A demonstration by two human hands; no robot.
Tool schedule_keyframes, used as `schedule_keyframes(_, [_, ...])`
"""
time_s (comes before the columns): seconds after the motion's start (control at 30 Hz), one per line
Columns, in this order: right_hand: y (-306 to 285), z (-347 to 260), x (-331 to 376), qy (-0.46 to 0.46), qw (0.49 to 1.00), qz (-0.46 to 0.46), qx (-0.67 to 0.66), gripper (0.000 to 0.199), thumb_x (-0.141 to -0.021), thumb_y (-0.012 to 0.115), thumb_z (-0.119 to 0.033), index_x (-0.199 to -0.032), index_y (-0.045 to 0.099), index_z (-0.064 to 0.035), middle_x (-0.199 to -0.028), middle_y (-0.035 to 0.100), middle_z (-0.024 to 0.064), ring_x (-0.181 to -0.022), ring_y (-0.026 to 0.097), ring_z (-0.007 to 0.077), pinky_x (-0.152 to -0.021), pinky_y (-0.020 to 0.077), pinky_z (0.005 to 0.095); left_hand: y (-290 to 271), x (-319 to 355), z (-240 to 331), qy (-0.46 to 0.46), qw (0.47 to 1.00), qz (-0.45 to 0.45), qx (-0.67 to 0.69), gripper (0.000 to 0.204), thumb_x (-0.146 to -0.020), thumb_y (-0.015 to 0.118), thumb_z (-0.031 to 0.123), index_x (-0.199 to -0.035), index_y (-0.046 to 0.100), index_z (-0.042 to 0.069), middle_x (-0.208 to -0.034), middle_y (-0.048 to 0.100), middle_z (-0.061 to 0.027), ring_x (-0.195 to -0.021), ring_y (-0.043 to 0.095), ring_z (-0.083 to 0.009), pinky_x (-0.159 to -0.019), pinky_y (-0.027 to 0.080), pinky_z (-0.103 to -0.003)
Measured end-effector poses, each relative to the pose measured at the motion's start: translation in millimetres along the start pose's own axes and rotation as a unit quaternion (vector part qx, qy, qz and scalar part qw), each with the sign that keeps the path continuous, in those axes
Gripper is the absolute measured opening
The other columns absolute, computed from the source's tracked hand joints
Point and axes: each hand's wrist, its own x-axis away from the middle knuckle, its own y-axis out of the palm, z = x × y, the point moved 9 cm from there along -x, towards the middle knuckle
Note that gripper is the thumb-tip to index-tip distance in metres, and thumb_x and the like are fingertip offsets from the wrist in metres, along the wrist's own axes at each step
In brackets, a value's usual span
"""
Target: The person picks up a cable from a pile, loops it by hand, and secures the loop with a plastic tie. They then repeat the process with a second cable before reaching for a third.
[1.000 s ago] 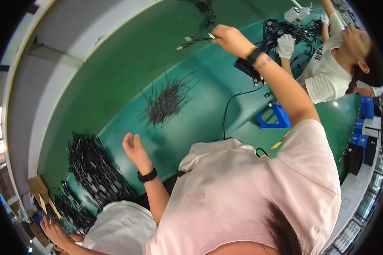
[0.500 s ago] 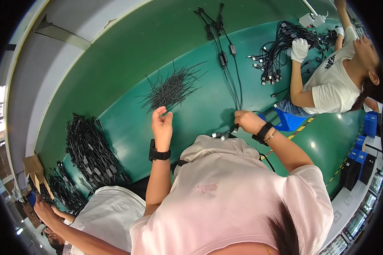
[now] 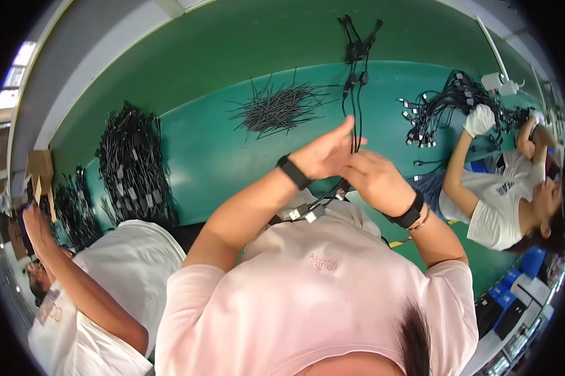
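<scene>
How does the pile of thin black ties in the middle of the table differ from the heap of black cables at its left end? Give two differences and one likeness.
The pile of ties is small and sparse, with straight strands fanning outward; the heap of cables is far bigger, dense and made of bundled pieces. The ties lie close above the left hand and right hand; the cables lie nearer the seated person in white. Both are black and rest on the green table.

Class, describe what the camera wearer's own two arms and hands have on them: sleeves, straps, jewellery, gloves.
Both hands are bare, with no gloves. The left hand has a black band round its wrist. The right hand has a wider black band at the wrist, with a thin bracelet just behind it. Both forearms are uncovered; short pale pink sleeves end near the shoulders.
</scene>
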Motion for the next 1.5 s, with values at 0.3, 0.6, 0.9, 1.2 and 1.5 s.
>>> schedule_keyframes(0.3, [17.8, 220.4, 19.7, 0.410, 0.650, 0.264, -0.583, 0.037, -0.083, 0.057, -0.016, -0.116, 0.043, -0.0040, -0.099, 0.055, 0.0139, -0.082, 0.056, 0.0215, -0.074, 0.0477, 0.0347, 14.1, 36.2, 58.1, 0.108, 0.909, 0.131, -0.381, 0.024, -0.088, 0.045, 0.017, -0.108, 0.047, 0.004, -0.066, 0.049, -0.0006, -0.055, 0.046, -0.0088, -0.047, 0.038, -0.023])
schedule_keyframes(0.6, [118.6, 287.2, -132.4, 0.231, 0.209, -0.003, -0.950, 0.046, -0.085, 0.055, -0.016, -0.118, 0.033, 0.0061, -0.114, 0.045, 0.0231, -0.092, 0.054, 0.0269, -0.075, 0.0485, 0.0350, 46.9, 103.4, 33.2, 0.288, 0.680, 0.186, -0.648, 0.025, -0.087, 0.045, 0.021, -0.099, 0.050, 0.000, -0.068, 0.053, -0.0112, -0.058, 0.051, -0.0229, -0.053, 0.041, -0.032])
schedule_keyframes(0.9, [82.1, 148.4, -297.1, 0.207, 0.539, -0.063, -0.814, 0.028, -0.083, 0.053, -0.005, -0.105, 0.042, 0.0090, -0.096, 0.057, 0.0182, -0.082, 0.058, 0.0230, -0.068, 0.0497, 0.0343, -30.4, 280.5, 16.6, 0.276, 0.492, 0.609, -0.558, 0.023, -0.089, 0.045, 0.020, -0.101, 0.052, 0.002, -0.074, 0.058, -0.0186, -0.072, 0.055, -0.0371, -0.061, 0.043, -0.039])
schedule_keyframes(1.2, [213.2, 61.7, -342.9, 0.248, 0.823, -0.062, -0.507, 0.025, -0.076, 0.058, -0.001, -0.101, 0.053, 0.0009, -0.086, 0.059, 0.0102, -0.068, 0.057, 0.0148, -0.059, 0.0477, 0.0247, -200.6, 333.1, -15.7, 0.288, 0.317, 0.773, -0.468, 0.021, -0.088, 0.046, 0.018, -0.095, 0.055, 0.000, -0.072, 0.057, -0.0195, -0.067, 0.054, -0.0374, -0.058, 0.042, -0.041])
schedule_keyframes(1.5, [206.9, 30.8, -184.6, 0.234, 0.816, -0.221, -0.480, 0.030, -0.084, 0.056, -0.024, -0.101, 0.056, 0.0009, -0.075, 0.061, 0.0094, -0.065, 0.060, 0.0130, -0.055, 0.0493, 0.0230, -180.7, 335.7, 7.9, 0.420, 0.688, 0.554, -0.210, 0.022, -0.090, 0.046, 0.020, -0.093, 0.056, 0.001, -0.056, 0.039, 0.0054, -0.047, 0.031, -0.0038, -0.043, 0.024, -0.019])
